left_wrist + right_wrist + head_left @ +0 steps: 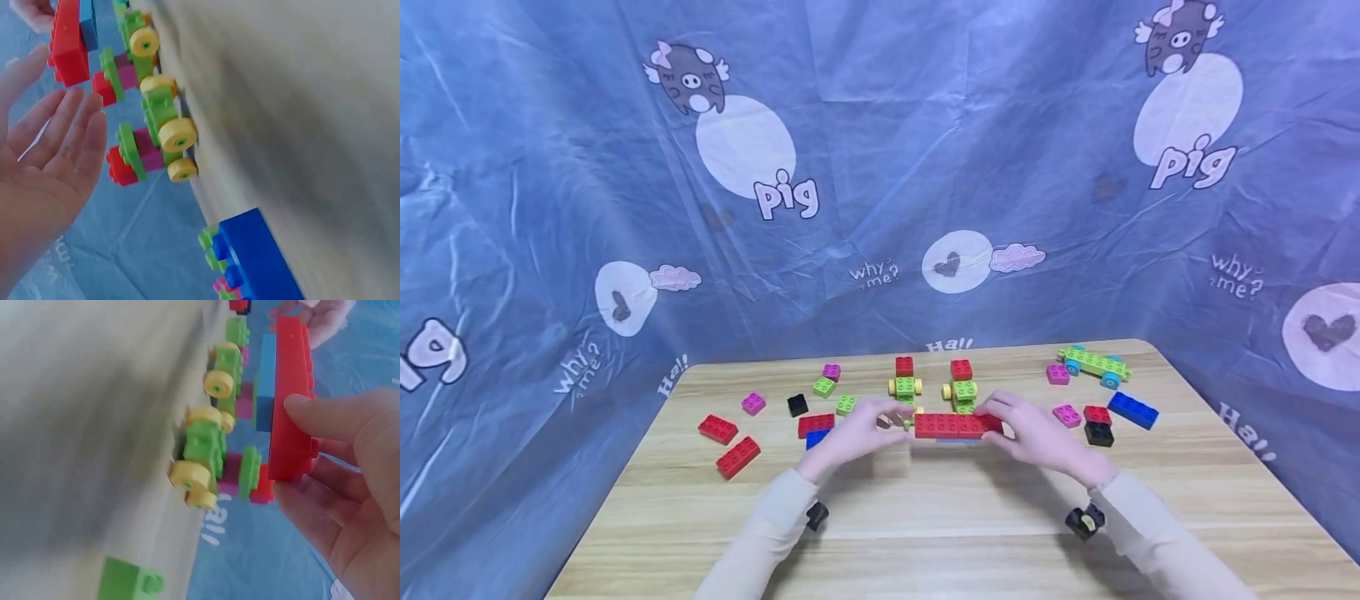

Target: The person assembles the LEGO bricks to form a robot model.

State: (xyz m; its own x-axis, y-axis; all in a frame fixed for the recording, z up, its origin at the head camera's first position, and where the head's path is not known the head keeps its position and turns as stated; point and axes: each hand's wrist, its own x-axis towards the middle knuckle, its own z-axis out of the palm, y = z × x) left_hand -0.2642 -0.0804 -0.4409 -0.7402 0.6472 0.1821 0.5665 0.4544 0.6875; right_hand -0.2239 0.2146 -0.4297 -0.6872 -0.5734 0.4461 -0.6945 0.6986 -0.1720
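Observation:
Two red bricks [936, 426] lie end to end, with a blue brick [266, 394] joined to their underside. My right hand [1037, 433] holds this piece above the table, thumb on one side and fingers on the other, at its right end. At the other end, my left hand [53, 144] hovers with fingers extended, the thumb close to the red end. Whether that thumb touches it I cannot tell. Just behind stand two wheeled builds of green, pink and red bricks with yellow wheels, the left one [906, 387] and the right one [964, 390].
Loose red bricks [738, 457], a black brick [797, 406] and a pink brick [753, 403] lie to the left. On the right are a long blue brick [1133, 410], a black brick [1099, 434] and a green wheeled base [1093, 362]. A blue cloth [865, 317] hangs behind the table.

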